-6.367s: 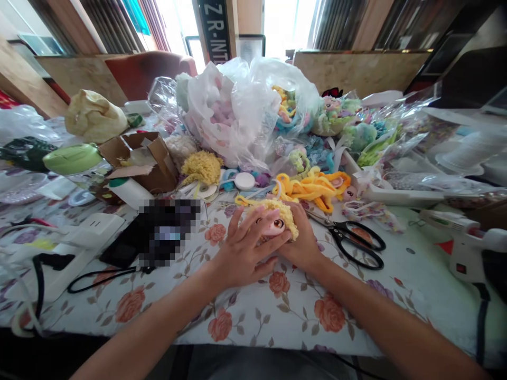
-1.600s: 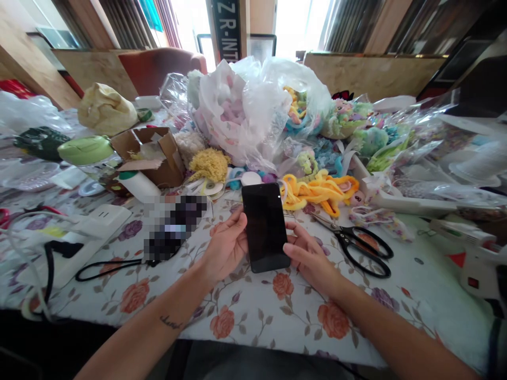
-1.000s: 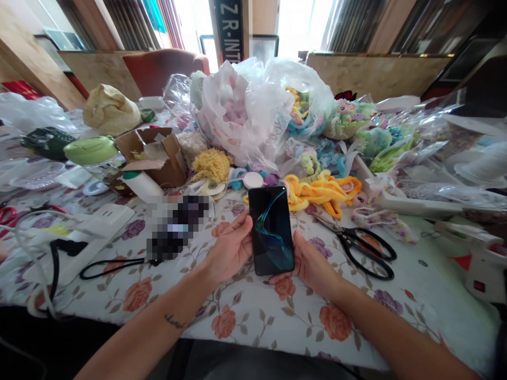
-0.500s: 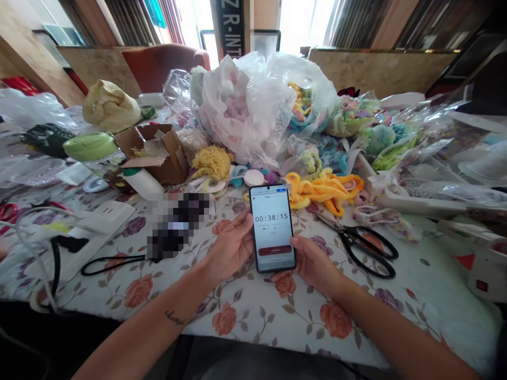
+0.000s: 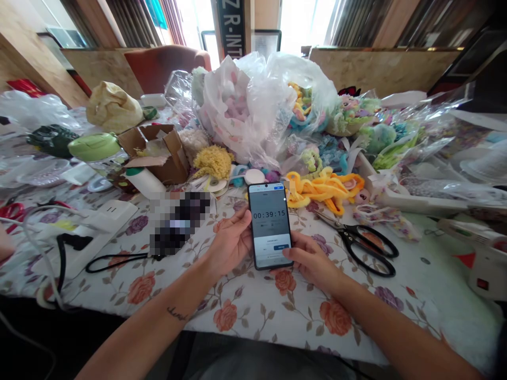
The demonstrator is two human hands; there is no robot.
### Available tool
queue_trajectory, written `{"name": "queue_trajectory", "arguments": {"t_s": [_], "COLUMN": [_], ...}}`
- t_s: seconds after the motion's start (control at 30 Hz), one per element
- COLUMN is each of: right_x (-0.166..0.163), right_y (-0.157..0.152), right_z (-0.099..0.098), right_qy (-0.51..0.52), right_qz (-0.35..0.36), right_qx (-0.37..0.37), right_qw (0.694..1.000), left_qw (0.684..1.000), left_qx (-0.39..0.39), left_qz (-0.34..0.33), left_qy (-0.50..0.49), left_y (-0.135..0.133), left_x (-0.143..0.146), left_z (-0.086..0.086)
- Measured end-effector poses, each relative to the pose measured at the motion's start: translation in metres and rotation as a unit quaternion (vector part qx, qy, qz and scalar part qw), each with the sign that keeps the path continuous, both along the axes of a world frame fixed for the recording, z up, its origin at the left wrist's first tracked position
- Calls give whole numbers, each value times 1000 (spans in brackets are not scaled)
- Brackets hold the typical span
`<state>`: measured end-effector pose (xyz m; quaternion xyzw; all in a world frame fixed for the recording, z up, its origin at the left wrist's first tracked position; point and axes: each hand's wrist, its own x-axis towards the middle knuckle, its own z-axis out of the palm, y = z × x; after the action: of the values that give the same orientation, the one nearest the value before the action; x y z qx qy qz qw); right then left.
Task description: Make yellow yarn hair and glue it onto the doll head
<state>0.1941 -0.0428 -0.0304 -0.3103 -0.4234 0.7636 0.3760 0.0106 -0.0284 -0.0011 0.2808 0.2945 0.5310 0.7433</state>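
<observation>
A dark-edged smartphone [image 5: 271,227] is held upright above the flowered tablecloth, its screen facing me. It shows a timer reading 00:39:15, with a white pop-up and a blue button in the lower part. My left hand [image 5: 233,240] grips the phone's left edge. At the lower right edge, my right hand [image 5: 311,258] holds the phone too, its thumb over the screen near the blue button. Black-handled scissors [image 5: 366,245] lie to the right of my right hand. Just behind the phone is a heap of yellow plush strips [image 5: 325,191].
At left, a white power strip [image 5: 105,227] trails cables, near a pixelated dark object with a strap loop [image 5: 114,262]. Behind stand a cardboard box [image 5: 172,158], a white bottle [image 5: 144,182] and large plastic bags [image 5: 257,105] of plush. A glue gun [image 5: 481,253] lies far right.
The timer went from 00:38:15 to 00:39:15, the screen dimmed and a pop-up appeared. My right thumb moved further over the lower screen. The view shifted slightly.
</observation>
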Motion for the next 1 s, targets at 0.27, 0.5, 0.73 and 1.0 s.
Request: {"name": "queue_trajectory", "arguments": {"t_s": [0.27,0.5,0.73,1.0], "right_x": [2,5,6,7], "right_y": [1,3,7,13], "right_z": [-2,-5,4,12], "right_qy": [-42,-85,-94,-49], "right_qz": [14,-54,-173,-198], "right_qx": [31,83,131,102], "right_qw": [999,991,972,974], "left_qw": [1000,1000,998,994], "left_qx": [-4,-6,-35,-52], "left_qz": [1,-18,-51,-91], "left_qy": [-7,3,22,24], "left_y": [-1,-3,-8,-12], "left_x": [0,0,8,12], "left_z": [1,0,-5,-5]}}
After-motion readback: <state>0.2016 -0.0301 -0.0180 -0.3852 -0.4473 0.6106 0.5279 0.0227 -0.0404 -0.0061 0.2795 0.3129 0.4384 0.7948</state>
